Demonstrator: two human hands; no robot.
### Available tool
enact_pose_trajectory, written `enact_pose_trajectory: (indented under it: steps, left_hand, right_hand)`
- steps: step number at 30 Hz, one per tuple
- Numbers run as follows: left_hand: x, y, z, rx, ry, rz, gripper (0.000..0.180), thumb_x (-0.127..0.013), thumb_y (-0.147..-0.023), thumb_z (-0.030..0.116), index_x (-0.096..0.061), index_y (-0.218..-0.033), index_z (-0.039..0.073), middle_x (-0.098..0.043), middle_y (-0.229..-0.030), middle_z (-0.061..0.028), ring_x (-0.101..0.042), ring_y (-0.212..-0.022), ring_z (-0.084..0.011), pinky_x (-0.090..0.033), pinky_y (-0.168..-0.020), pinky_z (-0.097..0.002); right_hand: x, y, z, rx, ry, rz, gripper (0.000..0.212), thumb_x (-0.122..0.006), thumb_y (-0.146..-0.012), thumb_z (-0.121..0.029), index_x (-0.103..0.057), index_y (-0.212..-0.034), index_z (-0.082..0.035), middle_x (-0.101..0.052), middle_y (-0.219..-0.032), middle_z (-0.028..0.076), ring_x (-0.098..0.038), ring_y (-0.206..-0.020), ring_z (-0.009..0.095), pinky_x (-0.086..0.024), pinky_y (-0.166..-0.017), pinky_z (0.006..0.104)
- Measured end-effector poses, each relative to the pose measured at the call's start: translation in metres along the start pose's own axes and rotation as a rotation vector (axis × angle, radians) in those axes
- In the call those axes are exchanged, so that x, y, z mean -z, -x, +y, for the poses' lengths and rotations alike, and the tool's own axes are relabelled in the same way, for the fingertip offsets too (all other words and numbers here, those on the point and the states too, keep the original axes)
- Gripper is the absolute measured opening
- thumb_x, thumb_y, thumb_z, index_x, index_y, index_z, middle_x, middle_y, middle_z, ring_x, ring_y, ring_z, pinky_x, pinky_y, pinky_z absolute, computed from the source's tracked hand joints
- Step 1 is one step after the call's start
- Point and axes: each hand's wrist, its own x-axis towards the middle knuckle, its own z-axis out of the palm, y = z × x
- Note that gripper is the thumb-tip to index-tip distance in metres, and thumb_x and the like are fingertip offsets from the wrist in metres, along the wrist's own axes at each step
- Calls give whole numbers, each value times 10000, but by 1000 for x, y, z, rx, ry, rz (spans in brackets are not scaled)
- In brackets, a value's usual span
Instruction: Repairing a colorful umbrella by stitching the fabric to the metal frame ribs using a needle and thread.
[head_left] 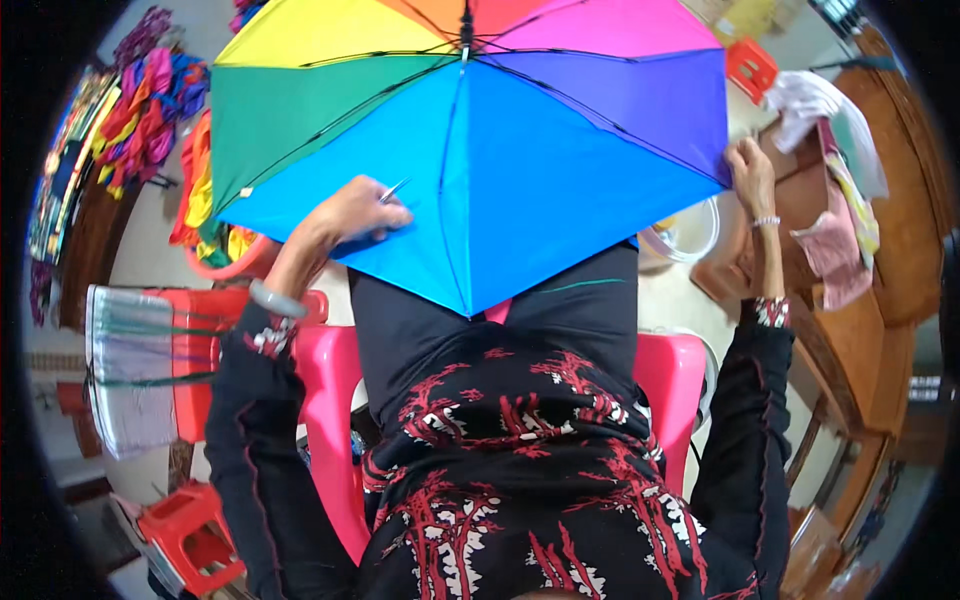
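Note:
A multicoloured umbrella (560, 190) lies spread over my lap, its inside with dark ribs and shaft facing up. My left hand (355, 215) hovers over or rests on its light blue panel, closed round a slim silver pointed tool (397, 189); the tool's exact kind cannot be made out. At the canopy's right corner, my right hand (752, 178) grips the edge of the purple panel by a rib end. What lies inside those fingers is hidden. A small pale tag (246, 191) sits near the left corner.
I sit in a pink plastic chair (335, 400). A tub (235, 262) of colourful fabric stands at left, near red stools (195, 530). On the right are a white bucket (690, 235), a cardboard box (800, 180) draped with cloths, and wooden furniture (860, 330).

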Motion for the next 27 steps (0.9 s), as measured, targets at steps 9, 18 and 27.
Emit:
enact_pose_trajectory:
  steps: [9,18,27]
  left_hand:
    - [-52,-101,-16,40,-11,297,277,-664,-681,261,-631,-695,-14,-621,-638,-147,-620,-588,-242,-492,-580,-358]
    - [-93,-84,-32,-48,-95,773,253,-553,-670,255,-575,-603,13,-558,-655,-223,-558,-626,-385,-421,-566,-502]
    - [-116,-90,4,29,79,758,175,-578,-718,176,-600,-695,4,-599,-718,-211,-590,-698,-380,-464,-608,-484]
  right_hand:
    - [-23,23,-77,-4,-75,-8,123,-493,-820,-124,-507,-797,-3,-523,-640,132,-520,-596,212,-414,-569,316]
    - [-22,41,-103,243,43,154,114,-489,-823,-139,-515,-786,-34,-539,-599,134,-524,-495,237,-389,-465,349]
    - [-12,44,-27,120,-281,25,26,-443,-813,-10,-425,-828,3,-350,-623,71,-364,-585,187,-355,-548,330]
